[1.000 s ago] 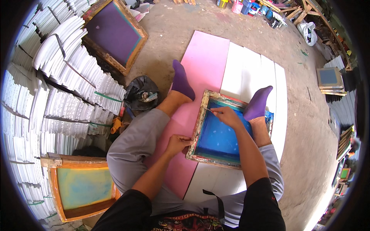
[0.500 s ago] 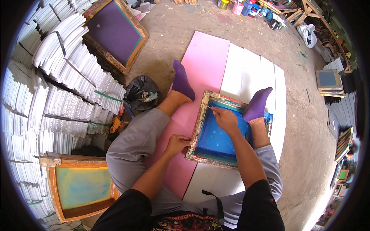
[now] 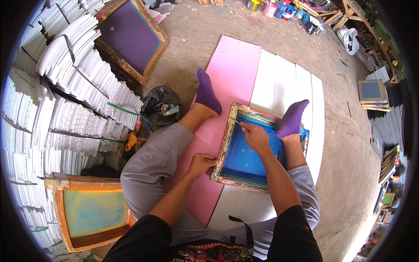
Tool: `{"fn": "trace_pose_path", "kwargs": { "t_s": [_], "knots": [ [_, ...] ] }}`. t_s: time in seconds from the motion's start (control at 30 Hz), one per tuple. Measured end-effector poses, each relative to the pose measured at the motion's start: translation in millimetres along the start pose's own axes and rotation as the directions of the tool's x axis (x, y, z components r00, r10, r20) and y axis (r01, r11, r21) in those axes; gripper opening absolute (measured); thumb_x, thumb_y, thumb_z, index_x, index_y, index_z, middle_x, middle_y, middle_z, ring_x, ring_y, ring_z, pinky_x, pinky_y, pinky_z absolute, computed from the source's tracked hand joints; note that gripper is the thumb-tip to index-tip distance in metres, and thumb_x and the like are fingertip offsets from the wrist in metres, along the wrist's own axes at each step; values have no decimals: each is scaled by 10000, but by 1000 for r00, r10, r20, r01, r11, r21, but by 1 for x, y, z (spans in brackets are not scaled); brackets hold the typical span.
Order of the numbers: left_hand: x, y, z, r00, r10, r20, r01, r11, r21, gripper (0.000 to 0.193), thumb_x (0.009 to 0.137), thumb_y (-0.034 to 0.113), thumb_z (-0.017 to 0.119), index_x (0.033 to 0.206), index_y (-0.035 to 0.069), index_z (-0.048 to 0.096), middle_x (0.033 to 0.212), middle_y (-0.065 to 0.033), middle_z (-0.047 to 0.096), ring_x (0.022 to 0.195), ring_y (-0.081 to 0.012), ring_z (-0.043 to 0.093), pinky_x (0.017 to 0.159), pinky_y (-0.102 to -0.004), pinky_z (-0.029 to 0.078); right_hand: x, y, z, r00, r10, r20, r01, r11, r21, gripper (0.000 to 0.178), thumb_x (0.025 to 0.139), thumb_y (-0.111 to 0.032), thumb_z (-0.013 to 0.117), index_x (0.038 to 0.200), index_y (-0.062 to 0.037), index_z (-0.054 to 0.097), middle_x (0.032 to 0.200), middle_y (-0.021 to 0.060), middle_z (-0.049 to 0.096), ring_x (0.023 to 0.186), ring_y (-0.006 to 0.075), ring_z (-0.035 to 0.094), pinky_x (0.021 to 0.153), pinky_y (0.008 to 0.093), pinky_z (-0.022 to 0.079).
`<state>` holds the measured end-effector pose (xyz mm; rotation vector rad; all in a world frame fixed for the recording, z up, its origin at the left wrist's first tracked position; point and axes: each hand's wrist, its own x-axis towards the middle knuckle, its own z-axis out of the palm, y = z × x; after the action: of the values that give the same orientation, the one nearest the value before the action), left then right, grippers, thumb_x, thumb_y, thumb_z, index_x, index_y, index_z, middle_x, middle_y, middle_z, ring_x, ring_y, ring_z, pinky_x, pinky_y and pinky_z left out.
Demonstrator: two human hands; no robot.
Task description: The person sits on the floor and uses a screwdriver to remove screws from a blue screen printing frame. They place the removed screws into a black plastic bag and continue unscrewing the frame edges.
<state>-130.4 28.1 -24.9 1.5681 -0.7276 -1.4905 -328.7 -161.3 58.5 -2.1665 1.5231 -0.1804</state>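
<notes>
A screen printing frame (image 3: 227, 144) with a paint-spotted wooden border and blue mesh lies between my legs. My left hand (image 3: 203, 164) is closed, thumb and fingers pinched on the frame's left side. Over the mesh, my right hand (image 3: 256, 136) is closed around a thin pale stick (image 3: 238, 122). The stick's tip points to the frame's upper left corner; whether it touches the mesh I cannot tell. My right foot in a purple sock (image 3: 291, 120) rests over the frame's right side.
Beneath the frame are a pink board (image 3: 231, 65) and white boards (image 3: 286, 78). White stacks (image 3: 70, 113) of bundled sheets rise on the left. Two more screens, one purple (image 3: 128, 37) and one yellow-green (image 3: 95, 212), stand beside them. A black plastic bag (image 3: 160, 105) sits by my left foot.
</notes>
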Motion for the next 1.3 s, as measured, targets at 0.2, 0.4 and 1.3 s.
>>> {"fn": "trace_pose_path", "kwargs": {
  "t_s": [0.2,0.4,1.3],
  "knots": [
    [3,-6,-2,1000,18,8,-18,1000,-20,278,836,85,860,1066,-53,784,932,-119,795,789,-129,727,734,-275,587,-1,-11,-7,1000,-1,14,3,995,-96,290,1006,-339,602,1244,-270,753,1045,157,762,957,377,727,849,514,568],
    [1,-4,1,999,34,-7,-34,999,-3,272,835,84,861,1058,-53,787,912,-118,794,768,-129,723,718,-278,588,5,-32,-19,990,-7,144,49,954,-294,313,1011,-268,557,1285,-252,706,1039,148,761,939,383,733,835,540,569],
    [2,-7,-2,999,31,-19,-31,999,36,301,834,118,870,1057,-64,781,904,-128,788,781,-142,723,729,-287,583,-1,-42,-19,991,10,130,27,960,-280,313,976,-227,564,1249,-207,717,1007,190,763,943,393,741,836,545,583]
  ]
}}
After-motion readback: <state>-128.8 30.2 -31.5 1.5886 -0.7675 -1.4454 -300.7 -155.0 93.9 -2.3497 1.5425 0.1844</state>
